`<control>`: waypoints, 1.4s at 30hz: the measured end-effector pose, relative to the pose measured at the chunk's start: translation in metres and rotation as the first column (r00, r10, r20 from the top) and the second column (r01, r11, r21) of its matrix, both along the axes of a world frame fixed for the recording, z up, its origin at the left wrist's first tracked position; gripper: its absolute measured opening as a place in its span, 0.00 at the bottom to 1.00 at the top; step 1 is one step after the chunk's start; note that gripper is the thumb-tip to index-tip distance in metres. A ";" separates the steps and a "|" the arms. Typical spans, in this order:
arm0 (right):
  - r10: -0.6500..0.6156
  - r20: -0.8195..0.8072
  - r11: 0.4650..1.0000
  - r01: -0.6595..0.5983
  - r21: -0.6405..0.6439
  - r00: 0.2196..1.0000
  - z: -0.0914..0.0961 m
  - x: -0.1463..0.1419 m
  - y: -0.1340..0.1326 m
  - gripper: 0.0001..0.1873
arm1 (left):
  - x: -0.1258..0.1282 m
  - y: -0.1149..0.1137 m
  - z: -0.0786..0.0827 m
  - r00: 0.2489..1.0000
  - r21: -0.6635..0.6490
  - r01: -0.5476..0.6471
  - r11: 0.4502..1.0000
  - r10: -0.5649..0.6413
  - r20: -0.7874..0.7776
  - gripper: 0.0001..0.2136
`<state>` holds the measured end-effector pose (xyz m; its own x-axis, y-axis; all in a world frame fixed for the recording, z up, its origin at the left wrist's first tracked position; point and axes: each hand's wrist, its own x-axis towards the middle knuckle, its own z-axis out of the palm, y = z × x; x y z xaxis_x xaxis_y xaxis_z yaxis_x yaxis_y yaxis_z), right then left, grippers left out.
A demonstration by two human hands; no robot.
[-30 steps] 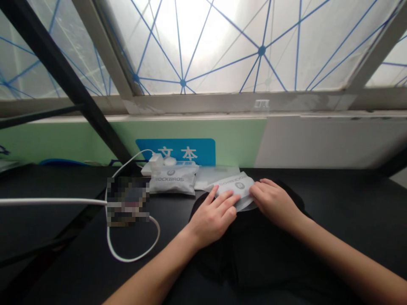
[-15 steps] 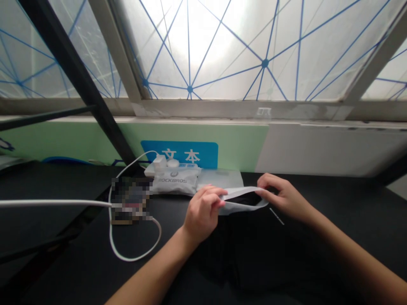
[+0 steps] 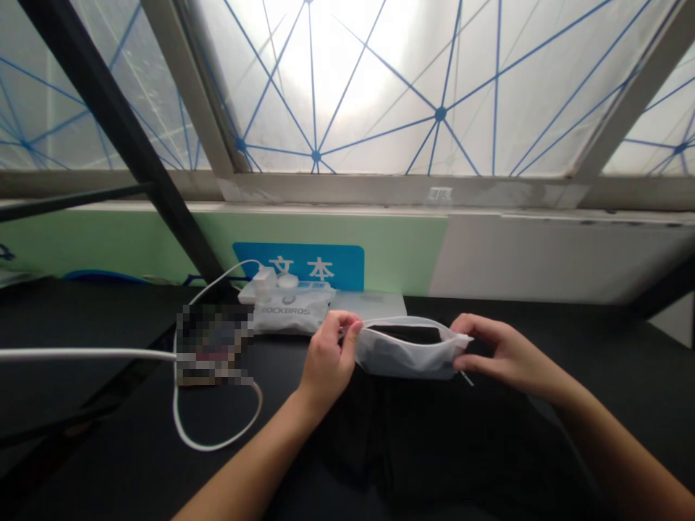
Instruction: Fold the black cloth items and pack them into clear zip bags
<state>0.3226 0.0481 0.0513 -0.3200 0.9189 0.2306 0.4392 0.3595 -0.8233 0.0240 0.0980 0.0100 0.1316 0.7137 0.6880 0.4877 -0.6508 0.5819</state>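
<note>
1. Far left, a white cable (image 3: pixel 214 440) loops on the black counter (image 3: pixel 108 434), with a printed pack (image 3: pixel 287 317) lying behind it.
2. Left hand (image 3: pixel 326 359): grip pinched on the left end of the white pouch (image 3: pixel 405 356).
3. The pouch is stretched between both hands over the counter, mouth open, with something dark inside.
4. Right hand (image 3: pixel 502 354): grip clamped on the pouch's right end.

Frosted window (image 3: pixel 380 87), blue crossing lines, bright daylight behind. Grey frame (image 3: pixel 352 189) below. Green wall (image 3: pixel 402 246), blue sign (image 3: pixel 304 264), white panel (image 3: pixel 543 257) right. Black table (image 3: pixel 98 434). Black beam (image 3: pixel 119 137) slanting left.
</note>
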 end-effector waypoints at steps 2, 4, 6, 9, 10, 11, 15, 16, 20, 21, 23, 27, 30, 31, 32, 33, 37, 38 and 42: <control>-0.047 0.009 0.998 0.046 0.048 0.999 -0.002 0.000 0.000 0.14 | 0.000 -0.002 0.006 0.998 0.162 -0.005 0.987 0.014 -0.060 0.03; -0.066 0.014 0.991 0.064 0.120 0.998 -0.002 -0.002 -0.001 0.14 | 0.005 -0.008 0.018 0.979 0.333 0.110 0.936 -0.044 -0.199 0.07; -0.065 0.038 0.980 0.057 0.193 0.997 -0.001 -0.002 -0.002 0.12 | 0.015 -0.016 0.033 0.894 0.352 0.321 0.879 -0.158 -0.420 0.11; -0.080 0.073 0.957 0.056 0.284 0.994 -0.001 -0.002 -0.002 0.11 | 0.039 -0.025 0.052 0.720 0.108 0.435 0.894 -0.273 -0.638 0.17; -0.092 0.077 0.949 0.064 0.310 0.993 -0.002 -0.002 -0.001 0.10 | 0.048 -0.026 0.056 0.669 0.026 0.420 0.907 -0.290 -0.684 0.16; -0.104 0.079 0.941 0.073 0.332 0.991 -0.003 -0.002 -0.001 0.10 | 0.055 -0.026 0.059 0.626 -0.045 0.384 0.922 -0.296 -0.721 0.14; -0.139 0.073 0.924 0.103 0.369 0.988 -0.007 -0.001 0.002 0.10 | 0.074 -0.018 0.068 0.528 -0.202 0.231 0.952 -0.297 -0.795 0.14; -0.140 0.072 0.927 0.105 0.360 0.988 -0.007 0.000 0.003 0.10 | 0.074 -0.015 0.070 0.534 -0.212 0.218 0.953 -0.298 -0.791 0.15; -0.130 0.080 0.952 0.101 0.290 0.988 -0.004 0.003 0.003 0.09 | 0.067 0.000 0.070 0.623 -0.052 0.306 0.951 -0.242 -0.744 0.17; -0.125 0.086 0.955 0.097 0.279 0.988 -0.004 0.004 0.003 0.09 | 0.064 0.004 0.068 0.650 0.018 0.324 0.946 -0.208 -0.730 0.17; -0.116 0.095 0.958 0.086 0.272 0.989 -0.003 0.004 0.002 0.08 | 0.058 0.012 0.063 0.685 0.101 0.331 0.938 -0.165 -0.710 0.18; -0.108 0.066 0.953 0.084 0.290 0.992 -0.006 0.003 0.002 0.08 | 0.052 0.027 0.058 0.630 -0.026 0.331 0.943 -0.242 -0.738 0.20; -0.134 0.033 0.947 0.118 0.299 0.990 -0.006 0.003 0.002 0.09 | 0.052 0.032 0.057 0.594 -0.049 0.315 0.948 -0.237 -0.769 0.20; -0.146 0.022 0.945 0.132 0.299 0.989 -0.006 0.003 0.002 0.10 | 0.052 0.032 0.057 0.597 -0.038 0.310 0.950 -0.226 -0.770 0.20; -0.156 0.013 0.944 0.145 0.296 0.988 -0.006 0.003 0.002 0.10 | 0.052 0.032 0.057 0.604 -0.037 0.302 0.953 -0.221 -0.766 0.19; -0.163 0.006 0.944 0.154 0.291 0.987 -0.005 0.003 0.001 0.11 | 0.052 0.031 0.056 0.614 -0.050 0.287 0.957 -0.224 -0.757 0.17; -0.165 0.016 0.956 0.156 0.247 0.986 -0.005 0.002 0.001 0.12 | 0.057 0.025 0.055 0.680 -0.113 0.240 0.964 -0.251 -0.689 0.12; -0.167 0.017 0.957 0.158 0.245 0.986 -0.006 0.001 0.002 0.12 | 0.060 0.023 0.055 0.689 -0.096 0.261 0.960 -0.255 -0.678 0.13; -0.181 0.015 0.941 0.169 0.292 0.983 -0.007 -0.002 0.002 0.12 | 0.081 0.014 0.057 0.695 -0.014 0.359 0.933 -0.277 -0.663 0.12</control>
